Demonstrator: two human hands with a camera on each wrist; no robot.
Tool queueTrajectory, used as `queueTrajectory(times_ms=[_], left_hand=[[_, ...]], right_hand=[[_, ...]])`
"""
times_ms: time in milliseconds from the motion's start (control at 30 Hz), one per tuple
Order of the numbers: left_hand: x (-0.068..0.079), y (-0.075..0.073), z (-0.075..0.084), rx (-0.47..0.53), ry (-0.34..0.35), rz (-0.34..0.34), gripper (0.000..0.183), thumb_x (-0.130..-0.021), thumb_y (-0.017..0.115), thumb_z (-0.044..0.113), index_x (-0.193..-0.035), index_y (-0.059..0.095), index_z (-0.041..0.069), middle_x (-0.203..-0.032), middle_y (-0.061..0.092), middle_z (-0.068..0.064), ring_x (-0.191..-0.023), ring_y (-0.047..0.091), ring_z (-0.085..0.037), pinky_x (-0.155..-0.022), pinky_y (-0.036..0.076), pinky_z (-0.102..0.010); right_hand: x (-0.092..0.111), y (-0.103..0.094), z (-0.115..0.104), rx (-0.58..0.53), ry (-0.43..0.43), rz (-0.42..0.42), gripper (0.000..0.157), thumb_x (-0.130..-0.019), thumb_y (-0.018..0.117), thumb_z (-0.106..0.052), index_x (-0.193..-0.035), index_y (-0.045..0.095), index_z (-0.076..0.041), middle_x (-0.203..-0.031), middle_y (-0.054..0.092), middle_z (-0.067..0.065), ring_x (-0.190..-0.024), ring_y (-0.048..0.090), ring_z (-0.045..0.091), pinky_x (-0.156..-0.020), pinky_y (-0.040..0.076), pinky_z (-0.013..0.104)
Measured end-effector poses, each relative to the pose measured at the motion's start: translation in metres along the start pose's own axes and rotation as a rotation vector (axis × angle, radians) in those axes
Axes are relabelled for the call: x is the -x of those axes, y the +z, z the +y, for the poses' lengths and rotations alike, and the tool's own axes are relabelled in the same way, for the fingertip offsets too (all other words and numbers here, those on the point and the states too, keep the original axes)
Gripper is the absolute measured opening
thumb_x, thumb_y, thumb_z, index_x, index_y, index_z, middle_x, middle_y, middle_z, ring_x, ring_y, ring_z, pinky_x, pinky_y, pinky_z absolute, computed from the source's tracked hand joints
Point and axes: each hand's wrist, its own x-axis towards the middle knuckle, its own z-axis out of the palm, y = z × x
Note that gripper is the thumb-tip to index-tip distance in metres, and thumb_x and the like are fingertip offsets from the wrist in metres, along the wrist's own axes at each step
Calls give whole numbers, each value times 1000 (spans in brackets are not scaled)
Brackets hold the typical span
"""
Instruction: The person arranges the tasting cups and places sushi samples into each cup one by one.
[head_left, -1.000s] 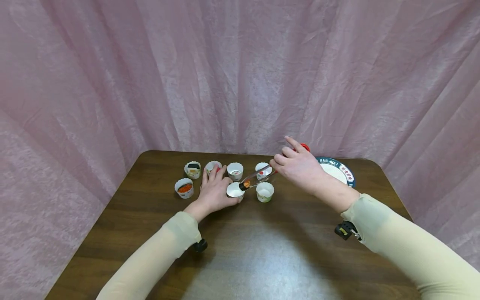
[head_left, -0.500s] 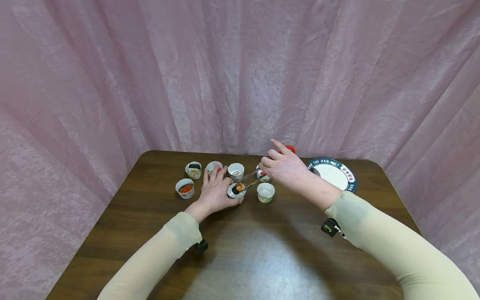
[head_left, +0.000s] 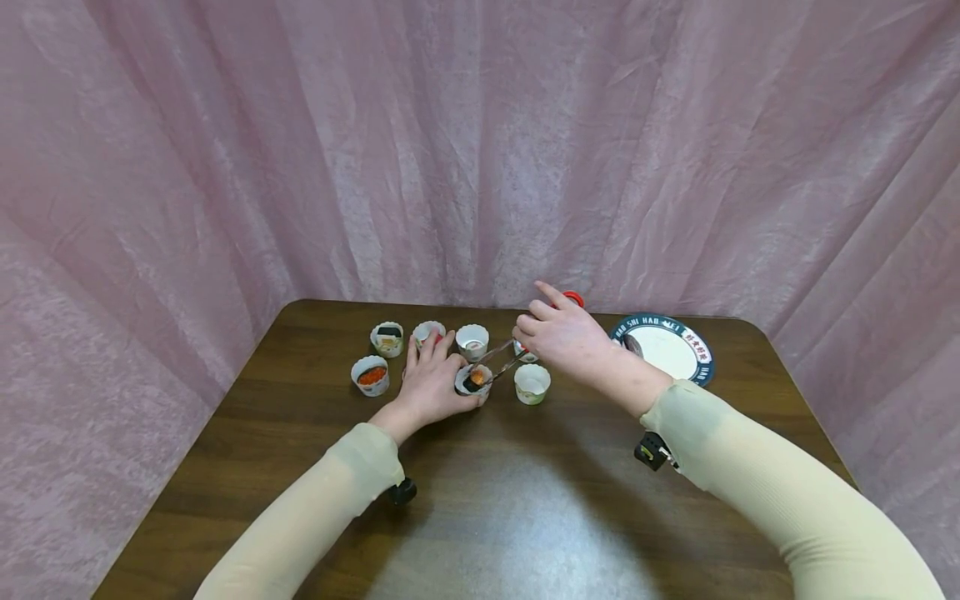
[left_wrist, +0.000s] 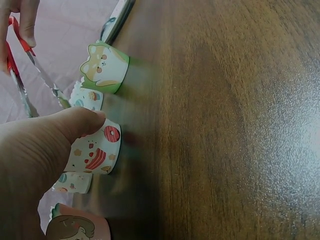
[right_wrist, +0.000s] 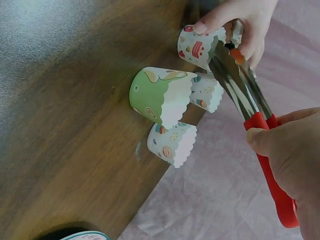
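My left hand [head_left: 431, 385] holds a white paper cup [left_wrist: 95, 155] printed with cake pictures, the thumb on its near side. Inside that cup's mouth is a small sushi piece [head_left: 476, 381], orange on top with a black wrap. My right hand [head_left: 564, 336] grips metal tongs [right_wrist: 270, 175] with red handles, its index finger raised in the head view. The tong tips reach down into the cup beside the sushi piece, the two arms spread apart. Whether the tips touch the piece, I cannot tell.
Around the held cup stand several more paper cups, among them a green one [head_left: 532, 385], one with orange-red contents [head_left: 371, 377] and one with a black-banded piece [head_left: 387, 340]. A blue-rimmed plate [head_left: 670, 348] lies at the back right, bearing a dark item [head_left: 632, 344].
The right hand has moved left, carrying the sushi piece in the tongs from the cup's right rim down into it. The tong arms look wider apart now. The left hand stays on the cup.
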Motion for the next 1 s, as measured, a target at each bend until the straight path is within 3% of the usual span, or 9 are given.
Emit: queueTrajectory(times_ms=[167, 467, 700, 1000], left_hand=[[0, 0, 0, 1, -2, -7, 59, -78, 78, 66, -111, 72, 18, -165, 28, -17, -155, 6, -38, -118, -10, -64], [1, 1, 0, 2, 7, -7, 61, -77, 78, 67, -114, 72, 18, -165, 28, -16, -155, 6, -38, -118, -10, -65], [-1, 2, -3, -17, 6, 0, 63, -77, 77, 68, -117, 72, 20, -165, 28, -15, -155, 7, -37, -118, -2, -67], [-1, 6, -7, 24, 26, 5, 66, -76, 79, 66, -119, 71, 16, -164, 29, -17, -155, 7, -39, -118, -11, -65]], right_hand=[[3, -1, -1, -14, 13, -16, 26, -94, 65, -3, -112, 75, -19, -103, 65, -2, -104, 58, 25, -120, 24, 54], [18, -6, 8, -12, 19, 62, 27, -88, 70, 0, -111, 75, -15, -97, 62, -1, -97, 57, 27, -119, 27, 54], [41, -12, 20, -46, 85, 46, 34, -87, 69, 3, -117, 72, -12, -102, 63, 1, -100, 57, 28, -118, 29, 54], [66, -15, 25, -75, 142, 29, 38, -87, 71, -4, -124, 70, -6, -107, 65, 7, -103, 59, 32, -117, 31, 55]])
